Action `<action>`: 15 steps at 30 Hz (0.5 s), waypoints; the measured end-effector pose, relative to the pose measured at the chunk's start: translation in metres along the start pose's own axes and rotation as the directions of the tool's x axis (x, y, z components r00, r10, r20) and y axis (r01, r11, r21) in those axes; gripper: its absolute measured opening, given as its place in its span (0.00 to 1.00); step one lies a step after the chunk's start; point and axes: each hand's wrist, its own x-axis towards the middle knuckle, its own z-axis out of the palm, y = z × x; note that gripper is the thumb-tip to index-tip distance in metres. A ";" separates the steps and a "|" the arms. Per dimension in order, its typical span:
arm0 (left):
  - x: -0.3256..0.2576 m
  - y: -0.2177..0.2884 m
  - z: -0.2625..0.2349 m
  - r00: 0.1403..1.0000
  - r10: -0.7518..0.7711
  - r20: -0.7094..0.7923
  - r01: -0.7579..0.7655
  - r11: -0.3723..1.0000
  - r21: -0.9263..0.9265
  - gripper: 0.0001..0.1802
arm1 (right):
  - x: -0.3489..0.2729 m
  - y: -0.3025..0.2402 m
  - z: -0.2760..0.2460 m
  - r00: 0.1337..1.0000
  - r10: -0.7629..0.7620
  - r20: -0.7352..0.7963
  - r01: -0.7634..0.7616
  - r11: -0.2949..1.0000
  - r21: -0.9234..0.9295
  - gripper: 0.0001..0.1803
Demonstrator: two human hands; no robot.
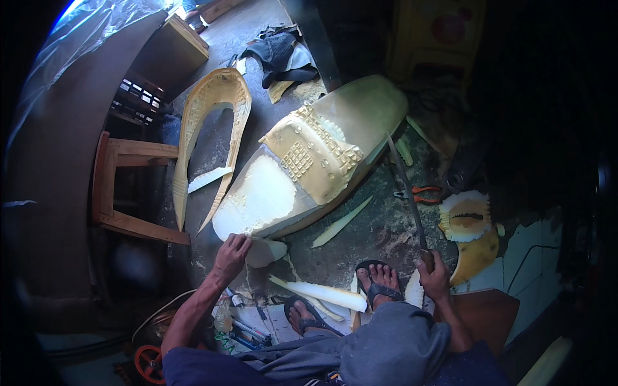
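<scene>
A long foam seat [309,174], patched from white, yellow and grey foam, lies slantwise on the floor before me. My left hand [233,255] is closed at its near left end, the curled fingers gripping the edge of the white foam [257,193]. Low on the right, my right hand [434,275] is wrapped round the handle of a long knife [407,186]. The dark, narrow blade points up and away, its tip close to the seat's right side. A pale rounded foam piece [266,253] sits just below the near end, beside my left hand.
Left of the seat lies a U-shaped yellow foam piece [241,122], near a wooden stool frame [103,186]. Orange-handled pliers [425,194] and foam offcuts [341,222] lie around. Dark cloth [277,55] is heaped beyond. My sandalled feet [380,281] are near white strips [328,294].
</scene>
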 end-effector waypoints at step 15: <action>0.029 0.027 -0.023 0.988 0.142 -0.053 -0.122 0.952 0.282 0.09 | 0.062 -0.013 0.014 0.904 -0.266 -0.336 0.008 0.795 -0.607 0.42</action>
